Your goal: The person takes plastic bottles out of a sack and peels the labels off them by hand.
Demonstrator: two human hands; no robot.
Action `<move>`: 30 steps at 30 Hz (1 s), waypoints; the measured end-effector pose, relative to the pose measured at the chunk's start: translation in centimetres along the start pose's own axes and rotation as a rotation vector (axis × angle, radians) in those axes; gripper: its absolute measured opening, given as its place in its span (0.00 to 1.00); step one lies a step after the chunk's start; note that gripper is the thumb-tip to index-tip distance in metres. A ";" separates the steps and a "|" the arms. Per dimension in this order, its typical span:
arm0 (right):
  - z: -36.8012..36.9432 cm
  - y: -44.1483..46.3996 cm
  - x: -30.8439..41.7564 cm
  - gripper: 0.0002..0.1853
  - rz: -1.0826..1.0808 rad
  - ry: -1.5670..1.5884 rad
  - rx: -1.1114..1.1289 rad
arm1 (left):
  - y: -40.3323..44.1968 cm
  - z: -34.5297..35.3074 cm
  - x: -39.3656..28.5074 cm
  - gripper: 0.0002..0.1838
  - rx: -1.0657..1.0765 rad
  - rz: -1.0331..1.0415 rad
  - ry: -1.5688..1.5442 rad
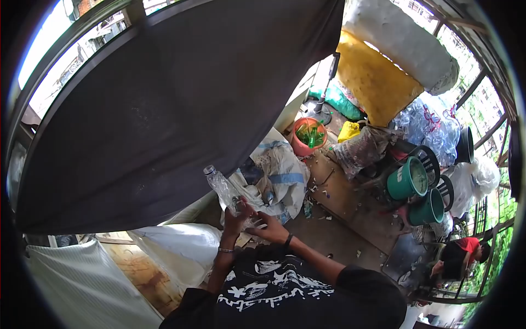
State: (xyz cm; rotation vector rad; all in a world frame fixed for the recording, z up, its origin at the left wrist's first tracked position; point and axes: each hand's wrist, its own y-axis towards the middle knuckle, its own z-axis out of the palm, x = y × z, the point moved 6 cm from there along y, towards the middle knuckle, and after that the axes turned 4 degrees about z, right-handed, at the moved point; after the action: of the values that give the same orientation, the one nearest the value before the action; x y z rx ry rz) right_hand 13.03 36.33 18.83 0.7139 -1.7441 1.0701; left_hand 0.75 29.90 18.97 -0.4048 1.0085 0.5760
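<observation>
Clamping the fingers of my left hand (234,220) and right hand (272,230) on an unreleased bottle (219,183), I see green bottles (313,137) already in the bucket (302,149) beyond.

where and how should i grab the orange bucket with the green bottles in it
Probably by the rim, on two opposite sides, coming from above: the orange bucket stands upright, its round mouth open around the green bottles, and no handle shows.
</observation>
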 end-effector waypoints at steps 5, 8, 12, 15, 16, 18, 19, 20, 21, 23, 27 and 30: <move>-2.3 -0.5 0.9 0.45 -0.128 -0.101 0.076 | 0.1 0.8 4.3 0.13 -0.040 0.001 0.097; -4.0 0.2 0.6 0.42 -0.237 0.000 0.181 | 0.1 2.8 5.2 0.22 0.035 -0.054 -0.023; -6.9 0.5 -0.9 0.35 -0.065 -0.151 0.167 | 1.0 5.6 2.7 0.39 0.153 0.118 0.051; -7.0 1.7 -2.2 0.33 -0.055 -0.152 0.251 | 1.6 5.5 0.0 0.42 0.135 0.230 0.050; -6.9 1.8 -1.7 0.31 -0.082 -0.176 0.297 | 1.5 5.4 -0.4 0.42 0.160 0.180 -0.037; -6.6 2.2 -0.7 0.29 -0.069 -0.292 0.406 | 1.4 4.4 0.2 0.42 0.126 0.106 -0.083; -6.2 2.4 0.5 0.29 -0.096 -0.313 0.425 | 1.0 4.8 -0.7 0.38 0.083 0.167 -0.073; -5.6 2.5 1.2 0.30 -0.055 -0.423 0.482 | 0.6 3.7 0.0 0.36 0.011 0.182 -0.131; -4.8 2.5 1.7 0.31 -0.014 -0.534 0.531 | 0.2 2.6 0.8 0.33 -0.054 0.197 -0.190; -3.0 2.0 1.8 0.35 -0.169 -0.450 0.460 | -0.3 1.2 0.8 0.25 -0.108 0.290 -0.213; 1.0 1.8 1.0 0.42 -0.325 -0.308 0.379 | -2.0 -1.1 -0.5 0.19 -0.306 0.207 0.084; 1.8 1.4 4.0 0.43 -0.257 -0.267 0.394 | -2.7 -2.0 0.0 0.19 -0.237 0.214 0.110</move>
State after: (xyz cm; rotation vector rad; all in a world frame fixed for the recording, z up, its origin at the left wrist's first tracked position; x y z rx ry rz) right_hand 9.56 35.34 21.73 1.3415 -1.6147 1.1901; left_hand 1.08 26.60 18.18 -0.5465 1.1009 0.8787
